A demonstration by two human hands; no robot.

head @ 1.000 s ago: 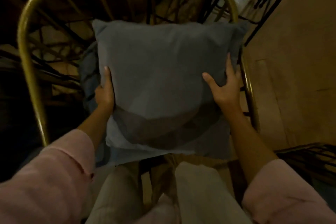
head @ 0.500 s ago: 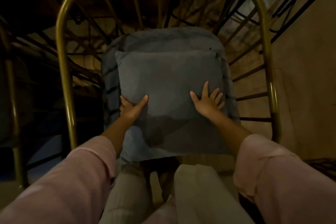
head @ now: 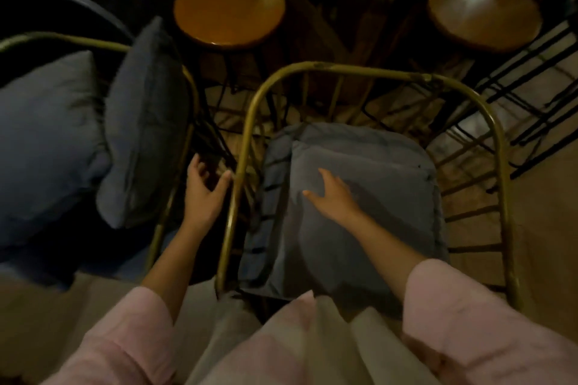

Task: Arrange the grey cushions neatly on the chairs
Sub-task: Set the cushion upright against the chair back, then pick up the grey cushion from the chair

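Note:
A grey cushion (head: 369,184) lies flat on the grey seat pad (head: 272,166) of the brass-framed chair (head: 497,147) in front of me. My right hand (head: 334,194) hovers open over the cushion's left part, holding nothing. My left hand (head: 203,194) is open in the gap between the two chairs, its thumb close to the chair's left rail. On the chair to the left (head: 175,197), a darker grey cushion (head: 144,122) stands on edge against the rail and a paler grey cushion (head: 43,141) lies beside it.
Two round wooden stools (head: 230,6) (head: 483,11) stand beyond the chairs. Black wire chair frames (head: 531,97) crowd the upper right. Pale floor (head: 550,216) shows at the right. My legs are at the bottom of the view.
Both hands have let go of the cushion, which now rests on the seat. My left hand has moved out past the chair's left rail. My view has swung left, showing the neighbouring chair.

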